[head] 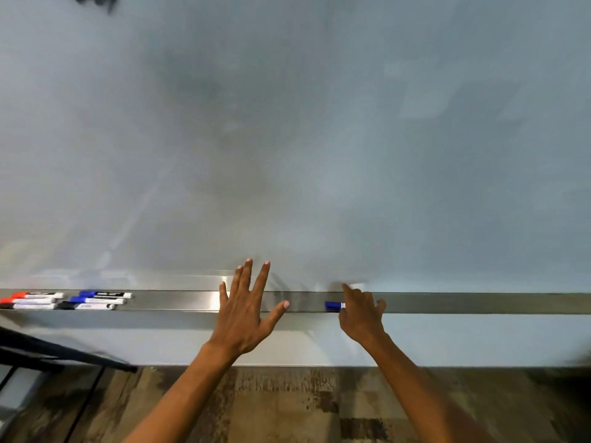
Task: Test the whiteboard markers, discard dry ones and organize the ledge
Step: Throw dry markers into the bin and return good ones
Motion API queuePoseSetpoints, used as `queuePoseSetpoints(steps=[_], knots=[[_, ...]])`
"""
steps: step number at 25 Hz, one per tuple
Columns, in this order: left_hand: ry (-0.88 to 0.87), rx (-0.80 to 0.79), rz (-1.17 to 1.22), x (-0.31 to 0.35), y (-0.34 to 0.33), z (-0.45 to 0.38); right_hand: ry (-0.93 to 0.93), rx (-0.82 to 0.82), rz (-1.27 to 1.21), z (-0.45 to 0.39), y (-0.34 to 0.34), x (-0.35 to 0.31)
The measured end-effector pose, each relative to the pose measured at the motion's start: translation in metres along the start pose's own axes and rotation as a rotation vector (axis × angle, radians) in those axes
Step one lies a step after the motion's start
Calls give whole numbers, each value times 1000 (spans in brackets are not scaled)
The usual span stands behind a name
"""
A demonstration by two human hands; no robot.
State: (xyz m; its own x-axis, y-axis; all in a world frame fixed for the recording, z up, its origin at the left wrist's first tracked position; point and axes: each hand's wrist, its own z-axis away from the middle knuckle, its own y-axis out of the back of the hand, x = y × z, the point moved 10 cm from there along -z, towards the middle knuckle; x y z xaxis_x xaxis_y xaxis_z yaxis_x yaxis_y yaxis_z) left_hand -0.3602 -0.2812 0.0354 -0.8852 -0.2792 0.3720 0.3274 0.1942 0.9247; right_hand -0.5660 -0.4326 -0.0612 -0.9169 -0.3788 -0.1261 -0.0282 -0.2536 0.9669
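The right hand (361, 314) has its fingers curled down over a blue marker (334, 305) that lies on the ledge (479, 302), and only the blue cap end sticks out to the left of the hand. The left hand (244, 310) is flat and wide open with its fingers spread, held over the ledge just beside the right hand, holding nothing. Far to the left, six more markers (68, 300) lie in two groups on the ledge under the whiteboard (287, 139).

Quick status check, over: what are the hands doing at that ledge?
Left hand open, fingers spread over the ledge. Right hand on blue marker, grip unclear. Six markers grouped far left. Nothing in the way.
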Motion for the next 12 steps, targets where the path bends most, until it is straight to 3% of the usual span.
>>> queuePoseSetpoints(steps=[4, 12], knots=[[1, -63, 12, -4, -7, 0, -2, -89, 98, -12, -20, 3], [-105, -226, 91, -11, -7, 1, 75, -57, 131, -21, -19, -15]])
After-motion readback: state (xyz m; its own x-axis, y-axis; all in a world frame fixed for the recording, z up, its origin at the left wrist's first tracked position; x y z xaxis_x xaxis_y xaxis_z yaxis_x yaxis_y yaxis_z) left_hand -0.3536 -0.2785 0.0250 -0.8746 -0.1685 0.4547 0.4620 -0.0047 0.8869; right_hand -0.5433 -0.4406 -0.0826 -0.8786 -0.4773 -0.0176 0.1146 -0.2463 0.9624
